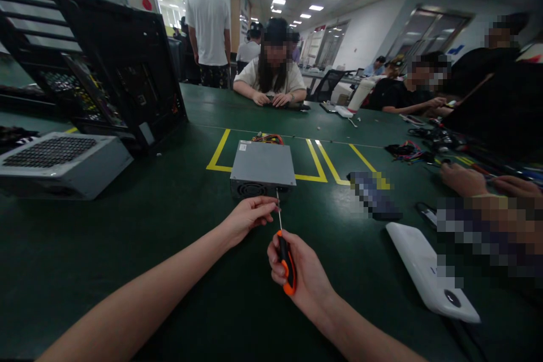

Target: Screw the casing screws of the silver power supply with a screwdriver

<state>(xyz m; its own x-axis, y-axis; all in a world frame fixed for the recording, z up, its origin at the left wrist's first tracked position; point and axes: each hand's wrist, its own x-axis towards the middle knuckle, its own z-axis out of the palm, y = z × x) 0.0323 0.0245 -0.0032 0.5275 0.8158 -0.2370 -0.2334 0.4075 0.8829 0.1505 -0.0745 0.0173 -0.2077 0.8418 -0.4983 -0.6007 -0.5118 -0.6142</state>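
Note:
A grey computer power supply [263, 163] lies flat on the green table in front of me, its fan grille side towards me. In my right hand [303, 268] is a screwdriver [287, 264] with a black and orange handle, fingers wrapped round it. Its thin shaft points away from me, the tip at the near face of the power supply; whether it touches is too small to tell. My left hand [250, 218] is closed in a pinch beside the shaft, just in front of the power supply. What those fingertips hold, if anything, cannot be made out.
A black computer case [148, 79] stands at the left, with another power supply [63, 161] nearer. To the right lie a phone-like dark object [373, 195], a white device [428, 268] and cables [407, 151]. A person [275, 76] sits opposite; a co-worker's hands [464, 180] are at right.

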